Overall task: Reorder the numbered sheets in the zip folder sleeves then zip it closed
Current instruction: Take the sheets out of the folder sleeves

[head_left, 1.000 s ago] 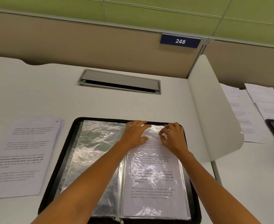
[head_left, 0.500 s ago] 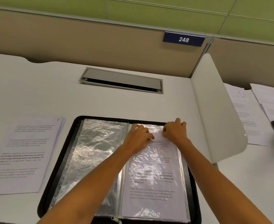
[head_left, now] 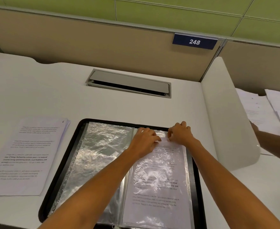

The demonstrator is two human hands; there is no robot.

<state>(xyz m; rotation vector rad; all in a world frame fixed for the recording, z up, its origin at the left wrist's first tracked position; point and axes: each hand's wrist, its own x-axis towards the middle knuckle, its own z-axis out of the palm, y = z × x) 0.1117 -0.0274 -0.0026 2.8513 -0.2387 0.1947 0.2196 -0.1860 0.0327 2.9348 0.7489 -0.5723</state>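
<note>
— What lies nearest?

— The zip folder (head_left: 60, 162), open flat on the white desk (head_left: 136, 106), its black rim reaching the near edge. Its left sleeve (head_left: 99, 154) is crinkled clear plastic; the right sleeve (head_left: 188, 171) has a printed sheet (head_left: 157, 187) in it.

— And the hands?

— Both are at the far end of that right sleeve. The left hand (head_left: 144, 141) has bent fingers, tips down on the sheet's top edge (whether it pinches or only presses, I cannot tell). The right hand (head_left: 178, 134) is just beside it, fingers curled, thumb and forefinger pinching the right sleeve at its mouth.

— Anything beside the folder?

— A stack of sheets (head_left: 28, 154) to its left, near but apart, with a "6" in the top corner.

— Farther back?

— A grey cable hatch (head_left: 129, 83) set into the desk, a white divider (head_left: 225, 113) on the right, and a blue plate (head_left: 194, 41) reading 248 on the partition. Beyond the divider lie loose papers (head_left: 259, 111), and another person's arm (head_left: 271, 141) reaches in.
</note>
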